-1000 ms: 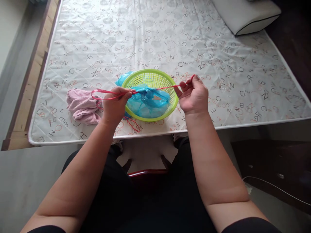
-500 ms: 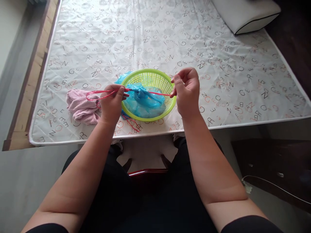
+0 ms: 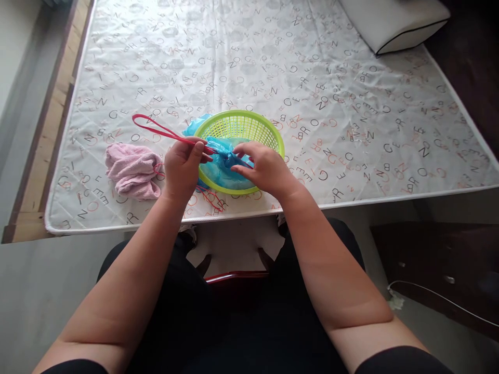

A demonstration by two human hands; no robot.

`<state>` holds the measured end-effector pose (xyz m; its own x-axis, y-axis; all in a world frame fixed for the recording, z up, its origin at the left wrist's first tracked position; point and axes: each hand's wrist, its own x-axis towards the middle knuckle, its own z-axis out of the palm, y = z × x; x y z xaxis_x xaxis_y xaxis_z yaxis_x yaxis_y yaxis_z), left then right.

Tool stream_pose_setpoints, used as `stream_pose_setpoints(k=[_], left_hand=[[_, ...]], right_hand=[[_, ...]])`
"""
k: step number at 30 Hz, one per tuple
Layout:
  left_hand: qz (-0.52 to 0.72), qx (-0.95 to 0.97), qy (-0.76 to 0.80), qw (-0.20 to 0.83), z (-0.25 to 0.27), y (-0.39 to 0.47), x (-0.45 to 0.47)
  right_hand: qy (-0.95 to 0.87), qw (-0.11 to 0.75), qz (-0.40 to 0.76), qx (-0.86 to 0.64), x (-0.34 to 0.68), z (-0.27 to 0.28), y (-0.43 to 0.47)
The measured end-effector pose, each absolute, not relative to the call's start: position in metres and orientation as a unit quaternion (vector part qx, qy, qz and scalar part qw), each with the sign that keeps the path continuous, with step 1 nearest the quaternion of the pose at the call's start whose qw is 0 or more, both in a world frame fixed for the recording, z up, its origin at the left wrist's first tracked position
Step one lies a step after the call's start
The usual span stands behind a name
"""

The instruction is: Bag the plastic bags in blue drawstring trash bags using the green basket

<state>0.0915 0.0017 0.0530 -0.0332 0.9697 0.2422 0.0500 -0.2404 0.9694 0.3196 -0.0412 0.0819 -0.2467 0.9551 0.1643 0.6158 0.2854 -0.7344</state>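
Observation:
A red plastic string is pinched in my left hand, its loop standing out to the left above a pink cloth. The string runs towards the knotted neck of a blue plastic bag, which lies in a lime-green plastic basket. Over the basket's right side, my right hand is close to the knot with thumb and fingers apart; whether the fingertips touch the bag I cannot tell. More blue plastic shows behind the basket's left rim.
The basket stands near the front edge of a letter-patterned mattress. Loose red string lies before it. A white block-shaped item with black piping rests at the back right. Dark furniture stands at lower right.
My right hand has let go of the string end and moved left to the bag's knot. The string loop by my left hand has swung upward and stretches further left.

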Motion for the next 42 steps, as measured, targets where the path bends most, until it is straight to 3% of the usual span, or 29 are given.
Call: stream_pose_setpoints(k=[8,20,31,37,42], left_hand=[[0.541,0.568,0.47,0.405,0.053,-0.001,0.093],[0.543,0.486,0.482,0.486,0.069,-0.001,0.094],[0.566,0.461,0.496,0.471,0.07,-0.002,0.091],[0.561,0.455,0.507,0.47,0.065,0.001,0.087],[0.543,0.462,0.488,0.504,0.073,0.001,0.085]], right_hand=[[-0.735,0.257,0.289,-0.558,0.33,0.085,-0.041],[-0.695,0.287,0.382,-0.537,0.33,0.098,-0.042],[-0.691,0.246,0.467,-0.494,0.329,0.112,-0.043],[-0.701,0.261,0.435,-0.501,0.326,0.11,-0.043],[-0.72,0.339,0.312,-0.519,0.329,0.088,-0.041]])
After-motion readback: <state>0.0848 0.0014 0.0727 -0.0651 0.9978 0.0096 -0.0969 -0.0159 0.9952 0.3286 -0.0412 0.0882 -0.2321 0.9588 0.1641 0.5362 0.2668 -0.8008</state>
